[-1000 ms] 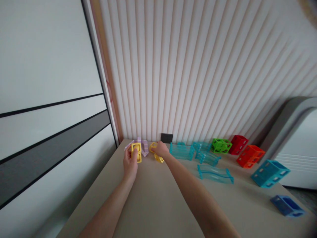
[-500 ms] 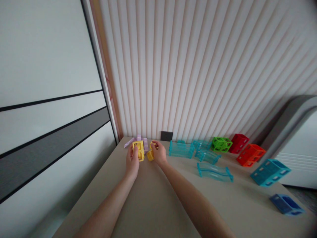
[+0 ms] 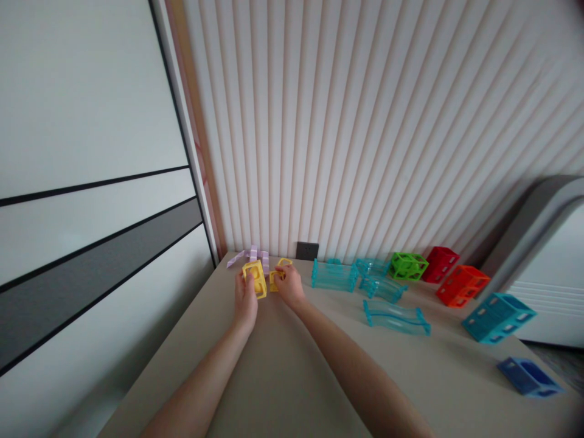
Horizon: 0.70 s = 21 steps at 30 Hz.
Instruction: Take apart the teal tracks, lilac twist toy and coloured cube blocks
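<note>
Your left hand [image 3: 247,299] is closed on a yellow block [image 3: 254,281], a frame with two rounded openings in its face; your thumb lies across that face and your other fingers go round behind its left side. The block is held up near the far left corner of the table [image 3: 283,377], leaning a little to the left at its top. Just to its right, your right hand [image 3: 291,286] has thumb and fingers pinched on a smaller yellow piece [image 3: 274,282], which is partly covered by your fingers. A yellow rim [image 3: 285,261] shows above your right knuckles, and you cannot tell from here whether it belongs to that same piece. The block and the piece are close, with a narrow gap between them. Behind your left hand, against the ribbed wall [image 3: 292,134], lie lilac parts [image 3: 260,255], one of them slanting out to the left. A black socket [image 3: 307,250] sits low on the wall, beyond your right hand. To the right of that hand you have see-through teal track pieces [image 3: 334,277] on the table, then a green block [image 3: 408,266], a red block [image 3: 440,264], an orange block [image 3: 462,286], a teal block [image 3: 497,317] and, nearest you, a blue block [image 3: 529,377].
</note>
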### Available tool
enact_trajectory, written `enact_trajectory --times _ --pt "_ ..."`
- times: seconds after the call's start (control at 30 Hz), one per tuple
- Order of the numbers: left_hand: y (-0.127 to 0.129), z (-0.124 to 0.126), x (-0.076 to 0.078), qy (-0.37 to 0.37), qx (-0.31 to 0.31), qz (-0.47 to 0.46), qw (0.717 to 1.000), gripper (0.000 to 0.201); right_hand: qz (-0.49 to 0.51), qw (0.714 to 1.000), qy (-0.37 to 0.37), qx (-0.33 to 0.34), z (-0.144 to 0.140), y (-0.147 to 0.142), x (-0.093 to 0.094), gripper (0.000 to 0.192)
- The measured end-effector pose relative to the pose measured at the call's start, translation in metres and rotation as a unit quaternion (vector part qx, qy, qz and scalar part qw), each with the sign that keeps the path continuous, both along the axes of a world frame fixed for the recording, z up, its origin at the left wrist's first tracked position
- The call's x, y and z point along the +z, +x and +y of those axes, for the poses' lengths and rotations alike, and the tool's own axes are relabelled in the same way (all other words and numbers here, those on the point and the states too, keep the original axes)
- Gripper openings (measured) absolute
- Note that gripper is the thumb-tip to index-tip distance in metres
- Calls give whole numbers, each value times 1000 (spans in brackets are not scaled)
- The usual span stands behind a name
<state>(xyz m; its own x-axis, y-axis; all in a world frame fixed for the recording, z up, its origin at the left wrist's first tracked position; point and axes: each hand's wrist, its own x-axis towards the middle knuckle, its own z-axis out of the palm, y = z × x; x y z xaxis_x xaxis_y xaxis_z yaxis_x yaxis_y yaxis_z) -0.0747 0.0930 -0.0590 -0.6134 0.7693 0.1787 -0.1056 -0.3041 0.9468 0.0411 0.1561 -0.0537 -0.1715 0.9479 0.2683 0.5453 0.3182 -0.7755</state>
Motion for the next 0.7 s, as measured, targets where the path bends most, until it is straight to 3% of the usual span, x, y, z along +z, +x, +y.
enact_trajectory --times 0.23,0.7 --pt "-3 1 -2 0 -7 12 1000 44 -12 1000 15 -6 -6 -1 -5 22" --pt "-4 -6 10 6 -40 55 998 52 7 999 48 -4 -5 -17 -5 30"
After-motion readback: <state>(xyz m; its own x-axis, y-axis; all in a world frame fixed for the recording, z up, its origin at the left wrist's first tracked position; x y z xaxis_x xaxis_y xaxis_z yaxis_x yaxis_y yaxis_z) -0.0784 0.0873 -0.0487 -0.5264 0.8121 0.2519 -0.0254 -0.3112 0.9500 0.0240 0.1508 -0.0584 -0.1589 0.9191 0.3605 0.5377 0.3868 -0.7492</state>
